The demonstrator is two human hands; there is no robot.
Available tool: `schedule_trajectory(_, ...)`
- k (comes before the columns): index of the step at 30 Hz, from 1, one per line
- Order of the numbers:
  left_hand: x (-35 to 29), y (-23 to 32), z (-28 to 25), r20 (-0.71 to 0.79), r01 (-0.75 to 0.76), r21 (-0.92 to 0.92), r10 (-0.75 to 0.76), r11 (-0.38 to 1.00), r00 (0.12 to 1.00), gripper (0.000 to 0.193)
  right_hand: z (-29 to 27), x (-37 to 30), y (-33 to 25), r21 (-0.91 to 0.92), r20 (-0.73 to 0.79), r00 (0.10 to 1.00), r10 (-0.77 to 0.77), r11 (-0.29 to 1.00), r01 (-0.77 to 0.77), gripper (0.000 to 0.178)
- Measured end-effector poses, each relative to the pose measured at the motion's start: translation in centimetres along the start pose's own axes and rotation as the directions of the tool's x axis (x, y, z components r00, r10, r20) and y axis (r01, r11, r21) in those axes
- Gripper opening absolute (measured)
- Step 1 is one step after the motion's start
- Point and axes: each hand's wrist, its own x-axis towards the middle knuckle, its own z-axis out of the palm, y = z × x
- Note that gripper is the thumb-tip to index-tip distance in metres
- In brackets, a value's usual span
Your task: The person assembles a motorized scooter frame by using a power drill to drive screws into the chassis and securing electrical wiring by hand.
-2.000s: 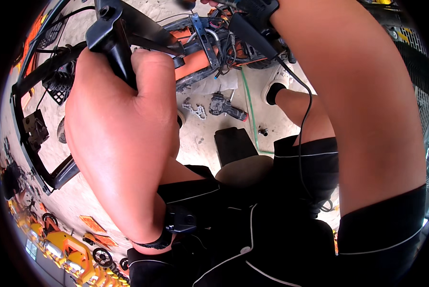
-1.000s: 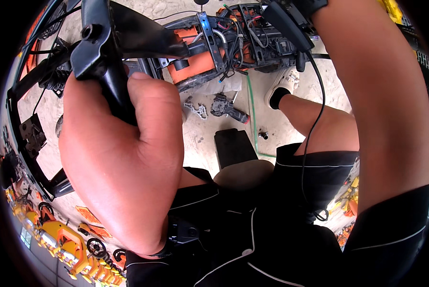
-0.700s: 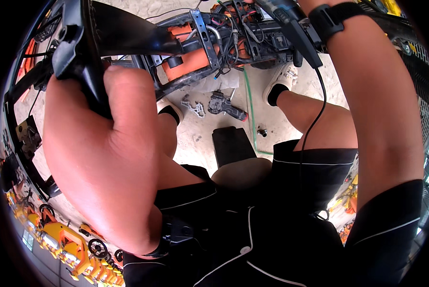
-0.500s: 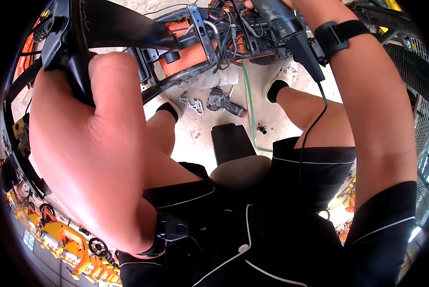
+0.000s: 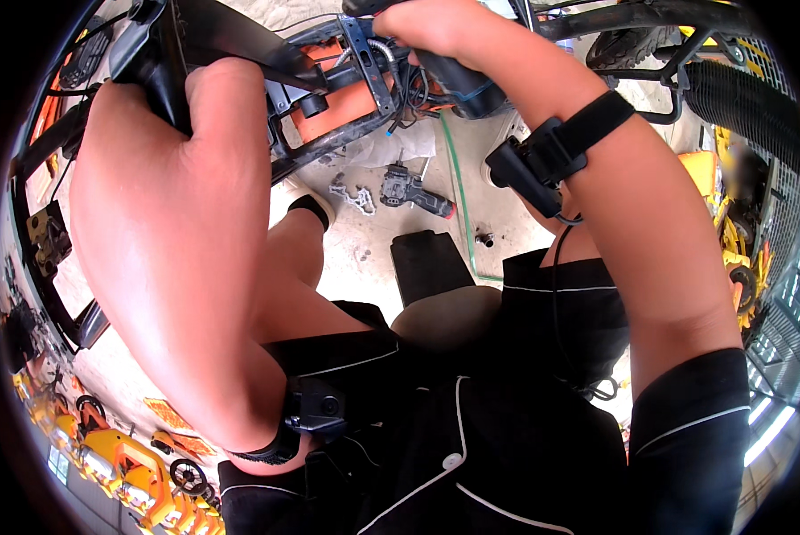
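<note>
My left hand (image 5: 164,205), large at the left, is closed round a black plastic part (image 5: 164,85), which passes between thumb and palm; its fingertips are hidden. A broad black panel (image 5: 248,45) stretches right from beside this part. At the top, my right hand (image 5: 431,27) is wrapped round the handle of a cordless power tool (image 5: 460,85). The tool's dark nose points left over the vehicle frame (image 5: 367,62), and its base hangs below the hand. Under the tool nose lie black wires (image 5: 409,85) and orange parts (image 5: 351,111) within the frame.
Between my feet on the floor lie a second cordless tool (image 5: 418,190), silver metal pieces (image 5: 353,194) and a small metal fitting (image 5: 484,240). A green strip (image 5: 459,169) runs past them. Black tubes and a tyre (image 5: 631,49) stand at the upper right, yellow vehicle frames (image 5: 123,455) lower left.
My right hand has swung left and inward with the power tool, which has turned so its base faces down. My left hand and the black part have shifted slightly up and right.
</note>
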Motion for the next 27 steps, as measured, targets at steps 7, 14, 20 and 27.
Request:
schedule_trajectory(7,0.0,-1.1,-0.4,0.048,-0.089,0.066,0.086,0.994,0.995,0.039,0.3,1.1,-1.5,-0.114,-0.045,0.999,0.015,0.993,-0.020,0.029)
schedule_trajectory(14,-0.5,-0.1,-1.0,0.147,0.009,-0.060,0.000,0.998,0.989,0.033,-1.1,1.6,-3.8,-0.134,0.042,0.997,0.062,0.989,-0.056,0.026)
schedule_trajectory(20,-0.5,-0.1,-0.9,0.113,0.009,-0.154,0.009,0.988,0.994,0.029,-0.4,4.2,-5.6,-0.150,0.098,0.992,0.081,0.986,-0.066,0.024)
schedule_trajectory(27,-0.3,-0.2,-0.6,0.120,0.028,-0.142,-0.011,0.990,0.993,0.024,-0.4,5.8,-5.9,-0.144,0.123,0.990,0.075,0.988,-0.057,0.021)
